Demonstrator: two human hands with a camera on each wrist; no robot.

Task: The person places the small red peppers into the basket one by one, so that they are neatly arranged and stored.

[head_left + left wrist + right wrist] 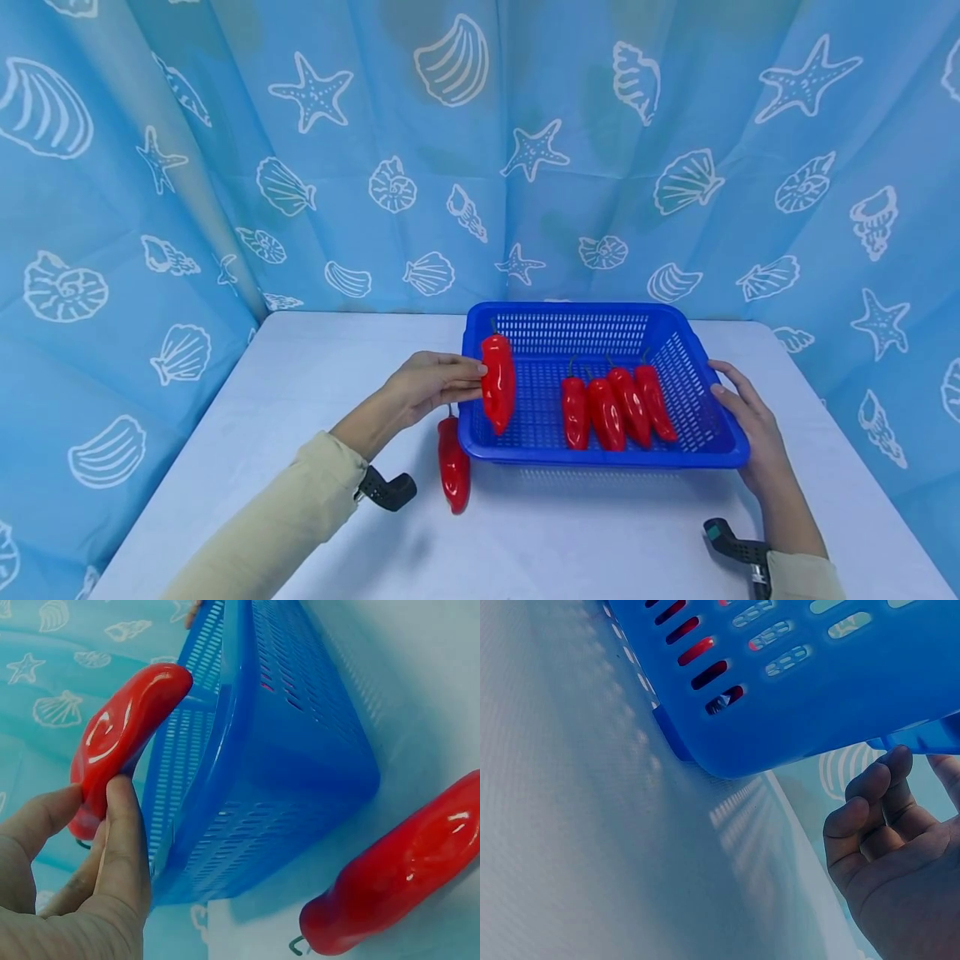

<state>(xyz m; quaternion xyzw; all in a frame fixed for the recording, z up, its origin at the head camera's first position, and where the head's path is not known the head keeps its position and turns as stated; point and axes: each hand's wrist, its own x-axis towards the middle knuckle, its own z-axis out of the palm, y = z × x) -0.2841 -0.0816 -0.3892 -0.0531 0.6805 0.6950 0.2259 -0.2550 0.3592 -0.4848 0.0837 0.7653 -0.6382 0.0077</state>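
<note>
My left hand (pixel 432 385) pinches a red pepper (pixel 498 383) between thumb and fingers, above the left end of a blue plastic basket (pixel 600 458). The left wrist view shows this held pepper (pixel 124 731) beside the basket rim, its green stem (pixel 82 844) pointing down. Several more red peppers (pixel 606 412) lie side by side in the basket's right half. At the basket's right rim, my right hand (pixel 757 429) grips the edge; the right wrist view shows its fingers (pixel 870 784) curled beneath the rim. Another red pepper (pixel 453 462) lies on the table outside the basket's left side.
The basket stands on a white-covered table (pixel 570 542). Behind and around the table hangs a blue curtain (pixel 480 158) with white shell and starfish prints. Dark camera mounts (pixel 386 489) are strapped at both wrists.
</note>
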